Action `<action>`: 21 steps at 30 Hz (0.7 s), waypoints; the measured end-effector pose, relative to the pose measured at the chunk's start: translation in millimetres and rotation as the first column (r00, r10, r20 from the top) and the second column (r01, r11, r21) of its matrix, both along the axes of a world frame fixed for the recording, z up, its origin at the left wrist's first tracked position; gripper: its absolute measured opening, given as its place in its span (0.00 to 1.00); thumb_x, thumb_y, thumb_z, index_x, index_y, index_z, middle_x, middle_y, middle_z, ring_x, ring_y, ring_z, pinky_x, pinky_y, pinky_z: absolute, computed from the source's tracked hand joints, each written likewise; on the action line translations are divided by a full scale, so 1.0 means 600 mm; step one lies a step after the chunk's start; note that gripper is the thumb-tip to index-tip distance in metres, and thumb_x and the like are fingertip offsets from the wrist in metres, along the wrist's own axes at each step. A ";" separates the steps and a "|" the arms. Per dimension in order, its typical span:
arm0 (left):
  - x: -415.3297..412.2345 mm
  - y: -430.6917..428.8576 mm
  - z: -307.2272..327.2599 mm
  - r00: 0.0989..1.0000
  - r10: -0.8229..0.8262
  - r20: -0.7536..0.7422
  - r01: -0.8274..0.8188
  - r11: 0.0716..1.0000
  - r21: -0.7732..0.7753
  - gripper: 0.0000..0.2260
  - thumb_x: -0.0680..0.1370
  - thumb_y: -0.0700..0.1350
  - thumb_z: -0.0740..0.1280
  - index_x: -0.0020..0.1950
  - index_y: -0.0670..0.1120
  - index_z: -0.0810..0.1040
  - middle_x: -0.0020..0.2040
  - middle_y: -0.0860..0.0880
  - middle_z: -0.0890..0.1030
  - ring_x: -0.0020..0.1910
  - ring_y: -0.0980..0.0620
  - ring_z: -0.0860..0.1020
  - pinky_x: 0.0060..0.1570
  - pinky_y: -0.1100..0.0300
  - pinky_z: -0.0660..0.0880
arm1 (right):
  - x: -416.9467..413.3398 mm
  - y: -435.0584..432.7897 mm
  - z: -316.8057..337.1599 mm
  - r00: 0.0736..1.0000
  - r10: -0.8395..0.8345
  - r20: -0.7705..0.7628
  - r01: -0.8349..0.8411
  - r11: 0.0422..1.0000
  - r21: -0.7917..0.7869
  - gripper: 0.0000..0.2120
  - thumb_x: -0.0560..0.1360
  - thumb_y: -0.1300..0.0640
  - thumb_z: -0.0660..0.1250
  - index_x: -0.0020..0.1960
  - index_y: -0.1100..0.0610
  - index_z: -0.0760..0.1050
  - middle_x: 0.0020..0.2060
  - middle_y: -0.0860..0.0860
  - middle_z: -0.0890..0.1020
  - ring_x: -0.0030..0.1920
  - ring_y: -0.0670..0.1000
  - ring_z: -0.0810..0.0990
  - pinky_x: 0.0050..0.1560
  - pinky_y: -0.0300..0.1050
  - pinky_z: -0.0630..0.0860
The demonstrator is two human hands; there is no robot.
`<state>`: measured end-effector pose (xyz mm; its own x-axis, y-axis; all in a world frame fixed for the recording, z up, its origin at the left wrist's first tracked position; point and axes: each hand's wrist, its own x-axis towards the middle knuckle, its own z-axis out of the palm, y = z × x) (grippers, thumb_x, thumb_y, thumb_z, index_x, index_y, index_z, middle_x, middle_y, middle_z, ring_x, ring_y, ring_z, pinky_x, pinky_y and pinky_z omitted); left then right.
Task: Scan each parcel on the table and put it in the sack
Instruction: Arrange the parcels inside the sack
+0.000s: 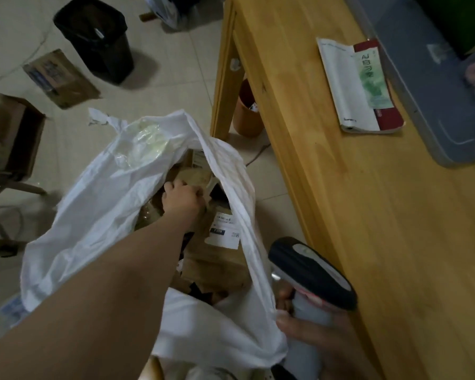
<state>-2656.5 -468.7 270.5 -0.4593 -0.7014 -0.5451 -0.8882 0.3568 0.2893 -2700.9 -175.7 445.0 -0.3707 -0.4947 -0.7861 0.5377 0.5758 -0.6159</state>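
Observation:
A large white sack (pixel 99 198) stands open on the floor to the left of the wooden table (pixel 368 215). My left hand (pixel 181 197) reaches down into its mouth, fingers curled on a brown padded parcel (pixel 192 179) lying on top of the load. Beneath it sits a cardboard parcel with a white label (pixel 224 234). My right hand (pixel 310 335) grips the pale handle of a black and grey barcode scanner (pixel 313 272) at the sack's right rim, close to the table edge.
On the table lie a white and red booklet (pixel 359 86) and a grey plastic lid (pixel 428 86). A black bin (pixel 93 37), a flat cardboard box (pixel 58 78), an open carton (pixel 8 135) and an orange bucket (pixel 246 113) stand on the tiled floor.

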 end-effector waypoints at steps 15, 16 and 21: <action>0.071 0.181 0.184 0.965 0.121 -0.233 -0.113 0.992 0.047 0.21 0.78 0.44 0.61 0.72 0.45 0.68 0.59 0.38 0.76 0.62 0.38 0.70 0.62 0.51 0.64 | 0.056 0.056 0.091 0.957 -0.270 -0.106 0.258 0.960 -0.109 0.39 0.47 0.47 0.84 0.53 0.46 0.69 0.54 0.46 0.76 0.57 0.49 0.71 0.57 0.46 0.67; 0.066 0.192 0.194 0.961 0.127 -0.246 -0.116 0.991 0.061 0.21 0.78 0.44 0.61 0.71 0.46 0.69 0.59 0.38 0.76 0.61 0.38 0.70 0.61 0.49 0.68 | 0.053 0.065 0.086 0.948 -0.288 -0.134 0.277 0.956 -0.099 0.29 0.56 0.57 0.82 0.51 0.45 0.72 0.55 0.47 0.77 0.58 0.50 0.73 0.56 0.47 0.70; 0.079 0.223 0.210 0.957 0.167 -0.236 -0.138 0.981 0.134 0.22 0.78 0.46 0.62 0.71 0.45 0.68 0.59 0.38 0.75 0.58 0.38 0.73 0.58 0.47 0.74 | 0.049 0.084 0.064 0.941 -0.291 -0.176 0.295 0.956 -0.003 0.27 0.63 0.62 0.79 0.60 0.54 0.75 0.55 0.50 0.79 0.58 0.54 0.76 0.61 0.55 0.73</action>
